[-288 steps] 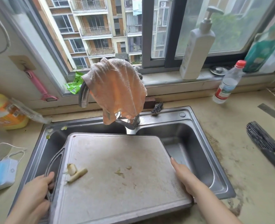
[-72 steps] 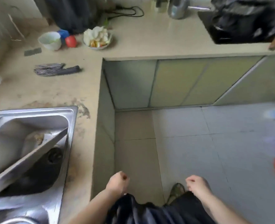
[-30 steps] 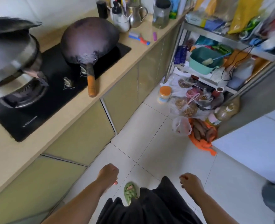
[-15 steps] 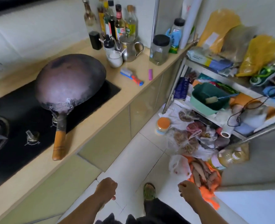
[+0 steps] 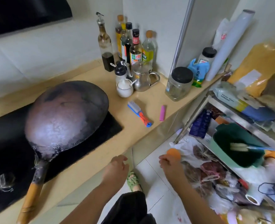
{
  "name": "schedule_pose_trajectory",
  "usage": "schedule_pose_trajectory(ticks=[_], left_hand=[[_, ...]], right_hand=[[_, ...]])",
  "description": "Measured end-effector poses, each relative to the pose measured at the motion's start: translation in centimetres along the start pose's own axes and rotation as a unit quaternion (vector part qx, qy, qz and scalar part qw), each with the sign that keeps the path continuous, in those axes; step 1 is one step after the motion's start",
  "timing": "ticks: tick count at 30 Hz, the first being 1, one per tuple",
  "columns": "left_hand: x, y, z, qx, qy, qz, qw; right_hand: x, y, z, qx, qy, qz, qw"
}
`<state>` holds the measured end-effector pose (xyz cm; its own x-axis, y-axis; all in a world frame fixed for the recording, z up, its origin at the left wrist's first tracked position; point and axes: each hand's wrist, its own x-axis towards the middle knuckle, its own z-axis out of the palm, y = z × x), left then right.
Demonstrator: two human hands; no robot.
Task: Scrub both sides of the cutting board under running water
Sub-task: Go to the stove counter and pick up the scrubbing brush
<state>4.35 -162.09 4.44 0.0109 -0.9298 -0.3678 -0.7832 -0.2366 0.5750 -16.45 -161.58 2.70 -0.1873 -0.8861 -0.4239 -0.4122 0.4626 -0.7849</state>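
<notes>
Loosely, both hands hover empty beside the counter edge.

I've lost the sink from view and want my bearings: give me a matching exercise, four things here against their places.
Things:
1. blue and orange scrub brush
2. dark upturned wok
3. pink lighter
4. dark green plastic tub

Places:
A. on the black stove
B. on the metal rack
C. on the counter, nearer the wok
D. on the counter, nearer the rack

Pairs: 1-C, 2-A, 3-D, 4-B
</notes>
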Motion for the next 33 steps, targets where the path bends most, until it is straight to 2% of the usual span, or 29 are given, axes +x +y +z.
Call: schedule_pose_trajectory(ticks=[2,5,10,13,15,20,23,25,27,30,33], left_hand=[[3.2,1.4,-0.5,0.084,0.028,0.049,0.995],[7.5,3.1,-1.1,0.195,0.019,0.08,0.977],[12.4,3.7,-0.8,0.35,-0.038,0.076,0.933],[13.5,3.2,-0.6,0.37,-0.048,0.053,0.926],[13.8,2.7,0.0,0.355,-0.044,0.045,0.933],[13.4,2.4,0.9,0.299,-0.043,0.038,0.953],[13.4,3.0,0.5,0.26,-0.028,0.027,0.965],[12.9,3.8,-0.2,0.23,0.038,0.042,0.971],[11.6,4.5,-0.7,0.18,0.1,0.035,0.978],[8.5,4.3,0.2,0.081,0.202,-0.001,0.976],[3.7,3.5,2.2,0.028,0.223,-0.122,0.967]], right_hand=[[3.2,-3.2,0.0,-0.041,0.027,-0.071,0.996],[7.3,-7.4,-0.1,-0.101,0.045,-0.146,0.983],[13.8,-11.6,1.0,-0.196,0.057,-0.188,0.961],[16.7,-12.2,2.0,-0.309,0.059,-0.16,0.936],[17.9,-12.2,2.6,-0.303,0.021,-0.134,0.943],[20.1,-12.5,3.4,-0.362,-0.024,-0.131,0.922],[21.2,-12.6,2.8,-0.337,-0.087,-0.12,0.93],[20.9,-12.8,1.9,-0.222,-0.154,-0.096,0.958],[19.8,-12.7,0.8,-0.1,-0.248,-0.071,0.961],[17.9,-12.2,0.1,-0.06,-0.415,-0.072,0.905],[16.1,-11.8,1.1,-0.134,-0.541,-0.103,0.824]])
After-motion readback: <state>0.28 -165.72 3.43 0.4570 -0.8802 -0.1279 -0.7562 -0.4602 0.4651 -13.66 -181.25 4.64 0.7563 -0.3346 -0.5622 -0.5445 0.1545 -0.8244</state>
